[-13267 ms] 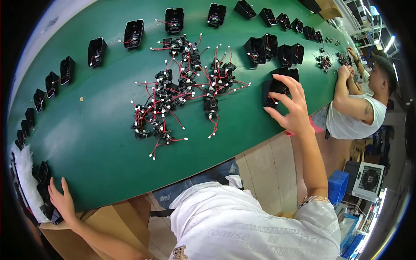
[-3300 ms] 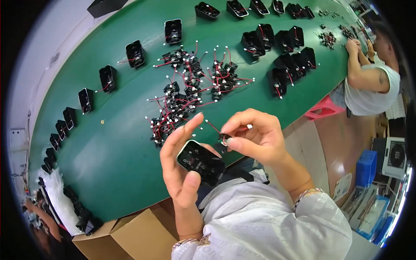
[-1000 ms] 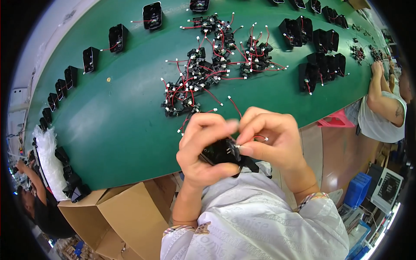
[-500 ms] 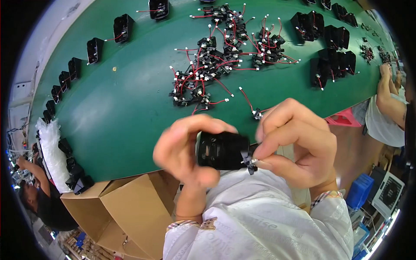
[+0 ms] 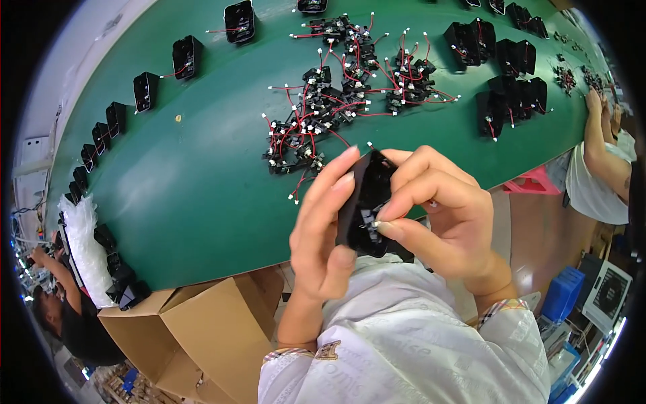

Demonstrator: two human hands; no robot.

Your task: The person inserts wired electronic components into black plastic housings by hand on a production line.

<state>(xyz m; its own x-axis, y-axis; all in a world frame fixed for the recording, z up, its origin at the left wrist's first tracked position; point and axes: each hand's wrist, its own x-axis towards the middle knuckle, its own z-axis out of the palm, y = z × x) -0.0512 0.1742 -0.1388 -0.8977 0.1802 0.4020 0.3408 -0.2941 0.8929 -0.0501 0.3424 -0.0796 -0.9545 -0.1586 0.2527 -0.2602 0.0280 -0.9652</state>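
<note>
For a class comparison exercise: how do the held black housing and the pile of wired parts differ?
The black housing is a single shell; the pile of wired parts is many small pieces with red wires. The housing is held tilted in the left hand, while the pile lies spread on the green table. Both are mostly black.

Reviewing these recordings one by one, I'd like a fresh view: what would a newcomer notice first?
Probably the tangle of red-wired black parts, sprawled across the middle of the green table. Next, the open black housing held in the left hand near the picture's centre, with the right hand at its open side. Similar housings line the table's far edge.
</note>
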